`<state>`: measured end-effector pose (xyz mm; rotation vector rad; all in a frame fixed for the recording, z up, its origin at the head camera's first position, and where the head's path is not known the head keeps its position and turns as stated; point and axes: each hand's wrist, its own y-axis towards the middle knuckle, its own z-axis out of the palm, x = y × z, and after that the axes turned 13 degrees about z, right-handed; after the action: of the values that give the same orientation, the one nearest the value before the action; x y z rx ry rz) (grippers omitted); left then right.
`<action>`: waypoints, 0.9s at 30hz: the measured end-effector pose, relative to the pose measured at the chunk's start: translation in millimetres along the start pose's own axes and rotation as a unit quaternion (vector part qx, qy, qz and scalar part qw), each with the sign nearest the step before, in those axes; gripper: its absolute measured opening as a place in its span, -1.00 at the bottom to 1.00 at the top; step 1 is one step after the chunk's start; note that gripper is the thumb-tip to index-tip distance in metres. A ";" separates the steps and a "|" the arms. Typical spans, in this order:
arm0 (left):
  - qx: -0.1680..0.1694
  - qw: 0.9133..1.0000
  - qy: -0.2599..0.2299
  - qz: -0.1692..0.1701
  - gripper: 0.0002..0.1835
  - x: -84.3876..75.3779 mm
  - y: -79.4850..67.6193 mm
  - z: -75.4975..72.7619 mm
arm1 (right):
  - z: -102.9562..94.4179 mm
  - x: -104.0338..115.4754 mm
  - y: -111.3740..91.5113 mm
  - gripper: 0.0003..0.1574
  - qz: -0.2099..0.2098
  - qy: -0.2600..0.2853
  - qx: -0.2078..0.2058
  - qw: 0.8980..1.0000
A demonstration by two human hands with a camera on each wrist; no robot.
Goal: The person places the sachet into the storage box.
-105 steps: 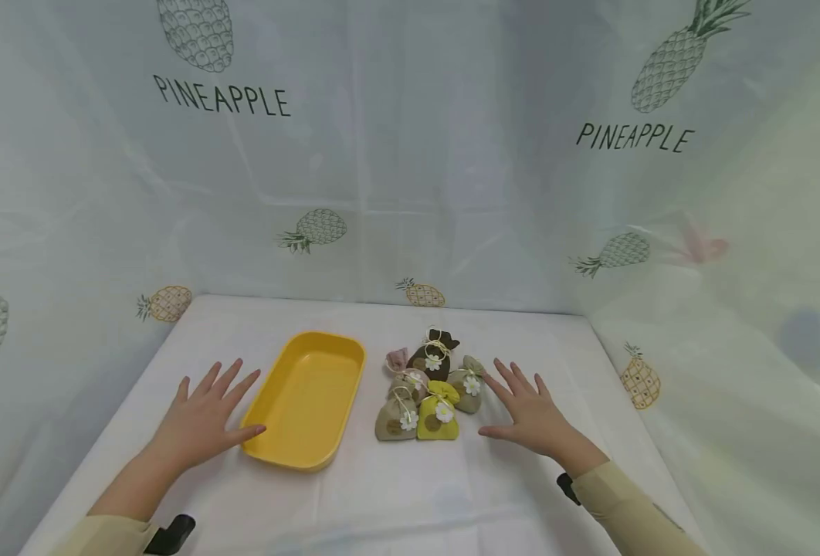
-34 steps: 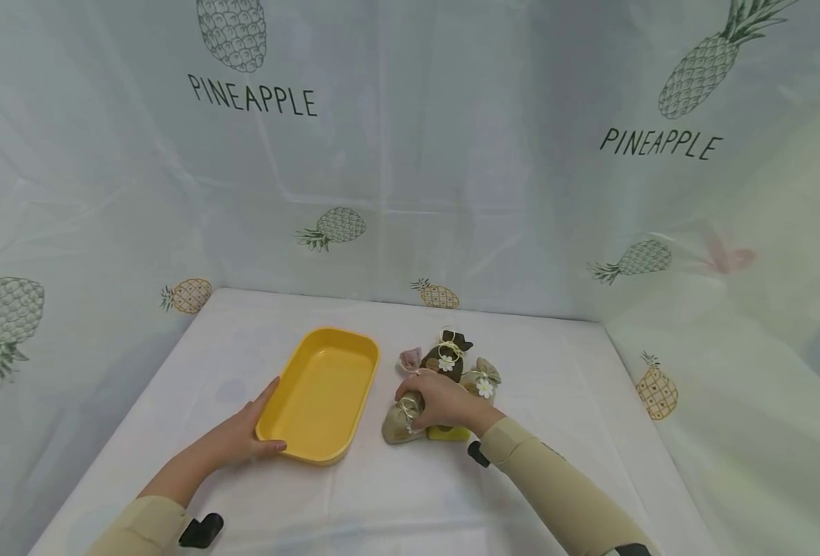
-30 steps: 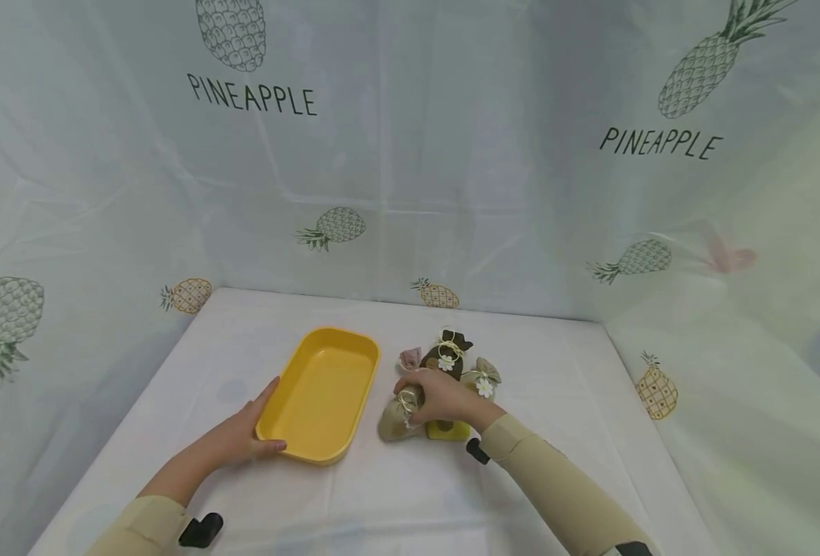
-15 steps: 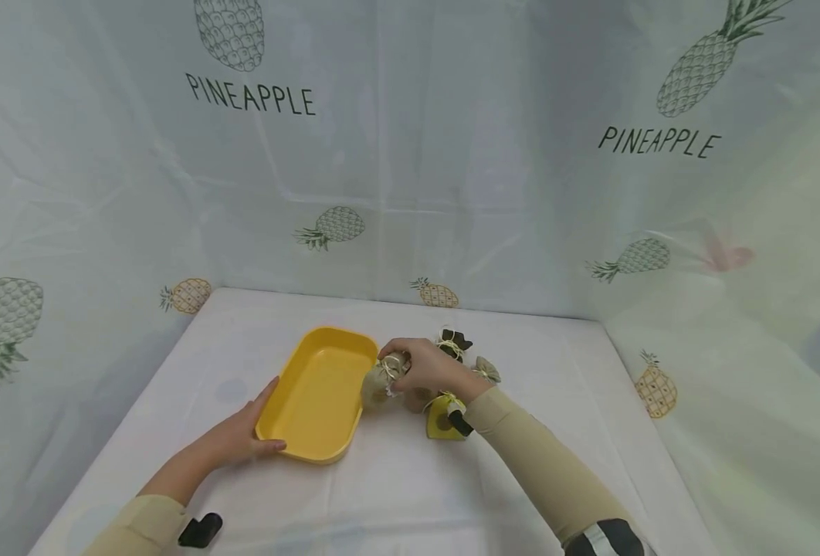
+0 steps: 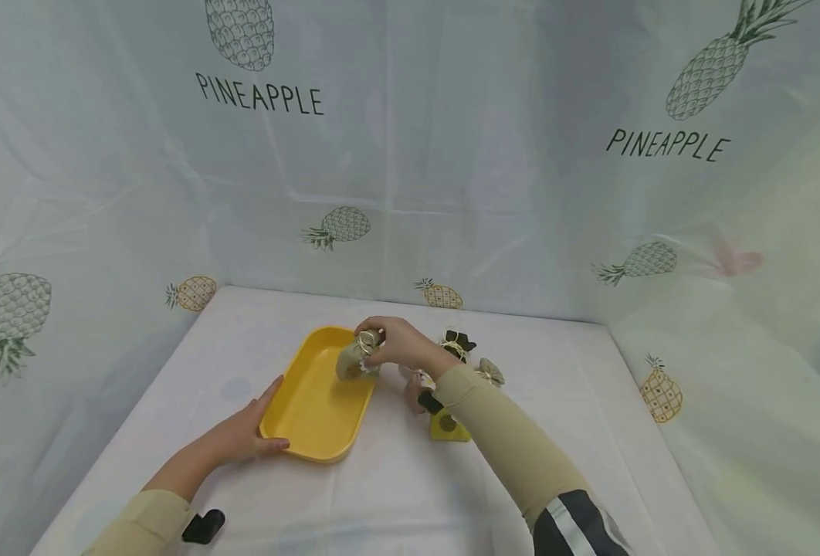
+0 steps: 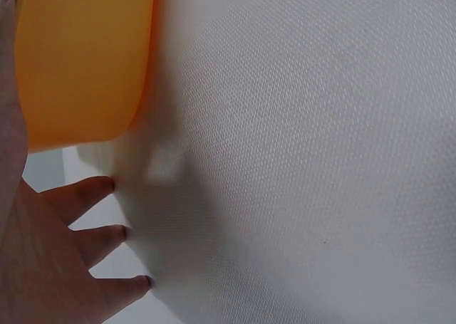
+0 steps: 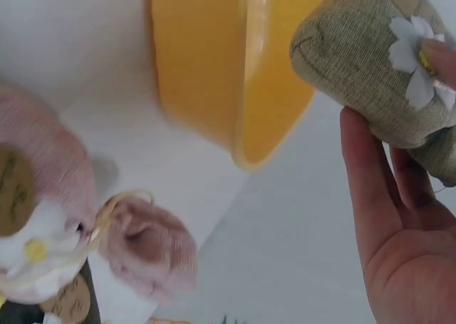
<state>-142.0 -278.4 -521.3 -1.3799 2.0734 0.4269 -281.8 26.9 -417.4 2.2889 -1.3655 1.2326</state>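
Pale sheets (image 5: 493, 185) with drawn pineapples and the word PINEAPPLE stand like walls on the left, far and right sides, and between them lies a white table (image 5: 549, 386). Two beige sleeves (image 5: 507, 432) reach over it from the near side; the right one has black and white stripes. Left of the middle lies a yellow tray (image 5: 313, 417) with rounded corners. At its near left corner is the left hand (image 5: 246, 428): its thumb touches the tray, and the left wrist view shows three fingers straight and spread apart beside it. The right hand (image 5: 399, 344) is at the far right part of the tray and pinches a khaki cloth pouch (image 5: 353, 363) between thumb and fingers. This pouch is over the right side of the tray, tilted; whether it touches the tray, I cannot tell. To the right, four more pouches form a group: a dark brown pouch (image 5: 460, 344) at the far side, a pink pouch (image 5: 414, 394) at the left, a yellow-green pouch (image 5: 459, 432) nearest, and a grey-green pouch (image 5: 491, 372) at the right. The right sleeve hides part of them. On the held pouch sits a white flower (image 7: 417, 53), with the right thumb upon it.
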 end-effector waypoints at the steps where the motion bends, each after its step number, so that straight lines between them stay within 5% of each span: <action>1: 0.000 1.000 -0.001 0.001 0.34 -0.1 -0.2 -0.6 | 1.7 0.5 4.4 -0.34 0.006 0.011 0.001 1.000; 10: 0.004 1.000 -0.006 0.002 0.35 -0.8 -1.6 -1.6 | 18.9 0.6 43.8 -0.38 0.040 0.010 -0.010 0.999; 27: 0.008 1.000 -0.003 -0.006 0.34 -3.4 0.1 -2.8 | 33.6 7.4 84.9 -0.45 0.083 -0.025 -0.030 0.996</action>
<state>-142.0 -277.5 -517.0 -1.3793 2.0584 0.4071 -329.7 -42.9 -452.4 2.2180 -1.6173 1.1696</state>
